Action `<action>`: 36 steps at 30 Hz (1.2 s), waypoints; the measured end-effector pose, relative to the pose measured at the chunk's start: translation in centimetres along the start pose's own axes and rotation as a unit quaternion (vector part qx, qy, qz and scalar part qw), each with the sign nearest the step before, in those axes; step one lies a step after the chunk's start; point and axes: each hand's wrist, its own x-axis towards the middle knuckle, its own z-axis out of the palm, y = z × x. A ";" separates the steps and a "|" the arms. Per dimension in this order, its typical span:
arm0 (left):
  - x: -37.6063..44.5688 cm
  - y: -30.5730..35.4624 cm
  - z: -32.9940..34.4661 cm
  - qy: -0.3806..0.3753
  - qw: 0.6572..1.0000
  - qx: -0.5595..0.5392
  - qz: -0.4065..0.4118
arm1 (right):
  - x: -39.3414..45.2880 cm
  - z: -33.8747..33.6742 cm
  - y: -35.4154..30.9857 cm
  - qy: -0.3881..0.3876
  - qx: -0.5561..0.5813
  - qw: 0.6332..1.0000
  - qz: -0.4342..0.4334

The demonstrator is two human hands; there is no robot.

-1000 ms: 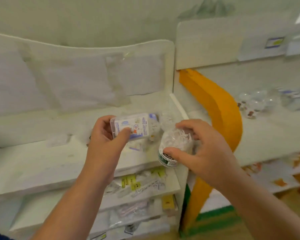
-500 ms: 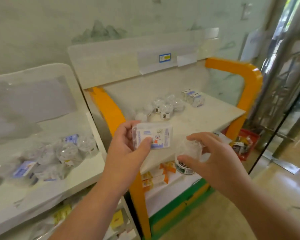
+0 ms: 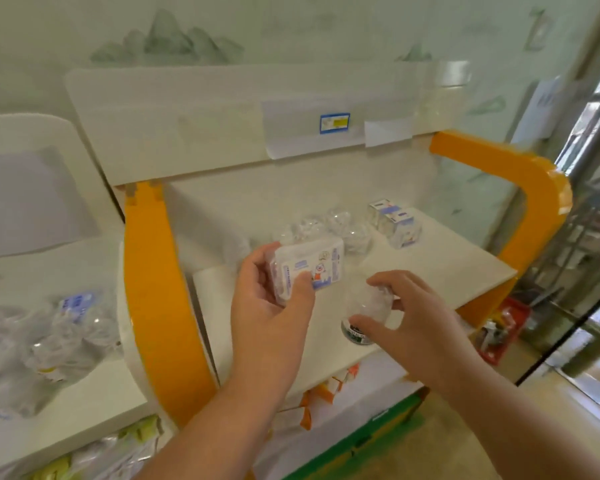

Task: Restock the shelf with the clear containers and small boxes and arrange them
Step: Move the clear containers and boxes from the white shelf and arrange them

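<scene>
The left hand [image 3: 274,299] grasps a small box [image 3: 309,268] with blue print, thumb across its front face and fingers behind, holding it above the near left part of the white shelf [image 3: 440,268]. The right hand [image 3: 413,320] curls around a clear container [image 3: 366,315] with a dark band at its base, thumb and fingers wrapped on either side; the container sits at or just above the shelf's front edge, and contact with the board cannot be told. Toward the back of the shelf stands a cluster of clear containers [image 3: 340,226], with two more small boxes [image 3: 394,221] just beside them on the right. The shelf's right half and front strip lie bare between those goods and the edge. An orange frame [image 3: 156,306] bounds the shelf on the left and curves over on the right. A neighbouring white shelf [image 3: 94,403] to the left carries a blurred heap of clear packs [image 3: 42,344]. A red basket [image 3: 506,327] sits on the floor past the right corner.
</scene>
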 end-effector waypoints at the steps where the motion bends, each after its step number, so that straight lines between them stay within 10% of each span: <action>1: 0.3 -0.4 0.3 0.012 1.000 0.001 0.001 | 1.0 0.4 0.4 -0.008 0.004 1.000 -0.003; 26: 3.3 -3.9 2.8 0.303 0.942 0.146 0.010 | 16.5 14.0 2.4 -0.119 0.031 0.981 -0.152; 36: 4.4 -4.4 4.1 0.293 0.943 0.159 -0.013 | 17.5 12.9 2.7 -0.145 0.041 0.974 -0.167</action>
